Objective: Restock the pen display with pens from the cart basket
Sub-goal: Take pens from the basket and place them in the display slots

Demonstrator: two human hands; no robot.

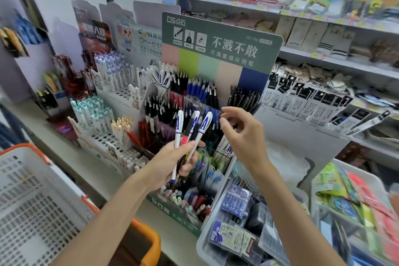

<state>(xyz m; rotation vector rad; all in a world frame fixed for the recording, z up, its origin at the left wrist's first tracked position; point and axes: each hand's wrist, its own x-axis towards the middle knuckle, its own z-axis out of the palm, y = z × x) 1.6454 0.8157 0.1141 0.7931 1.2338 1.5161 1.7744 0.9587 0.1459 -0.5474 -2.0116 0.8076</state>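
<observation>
My left hand [172, 162] grips a fan of pens [190, 131], white ones with blue lettering and a black one with a pink grip, tips pointing up. It hovers in front of the green tiered pen display [220, 49], whose rows hold black, blue and red pens. My right hand [241, 134] floats just right of the bunch, fingers loosely spread and holding nothing, close to the blue pens in the display's middle row. The white cart basket [32, 196] with an orange rim sits at lower left; no pens show inside it.
White pen stands [108, 97] with teal, yellow and purple-capped pens stand left of the display. Grey trays [241, 211] of packaged stationery lie below my right arm. Shelves of packaged goods [323, 97] fill the right side.
</observation>
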